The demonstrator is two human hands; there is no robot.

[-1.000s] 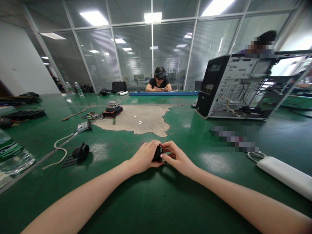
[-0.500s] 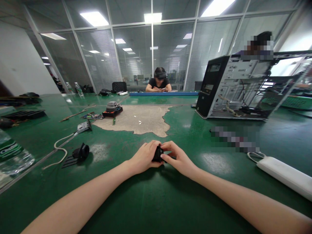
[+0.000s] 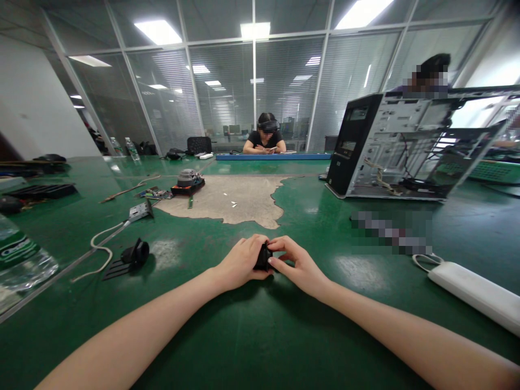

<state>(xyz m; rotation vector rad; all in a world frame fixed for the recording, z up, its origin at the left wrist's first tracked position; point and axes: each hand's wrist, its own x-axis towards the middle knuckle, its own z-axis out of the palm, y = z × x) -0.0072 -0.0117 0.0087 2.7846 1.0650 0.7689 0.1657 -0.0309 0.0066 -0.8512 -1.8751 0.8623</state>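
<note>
Between my two hands is a small black part (image 3: 264, 257), its exact kind hidden by the fingers. My left hand (image 3: 244, 259) wraps round it from the left, thumb below and fingers over the far side. From the right, my right hand (image 3: 293, 264) pinches its edge with thumb and curled fingertips. Both hands rest low over the green table (image 3: 260, 336), near its middle. Left of them lies a black plastic piece (image 3: 133, 254) with a round opening and flat prongs.
An opened computer case (image 3: 353, 146) stands at right, above a white power strip (image 3: 473, 290). A plastic bottle (image 3: 24, 254) is at left, near a metal bracket (image 3: 140, 210) and a cord (image 3: 101, 244). A heatsink fan (image 3: 187, 181) sits farther back. A person (image 3: 266, 135) sits opposite.
My hands and the black part stay almost in place. The person behind the computer case has shifted slightly.
</note>
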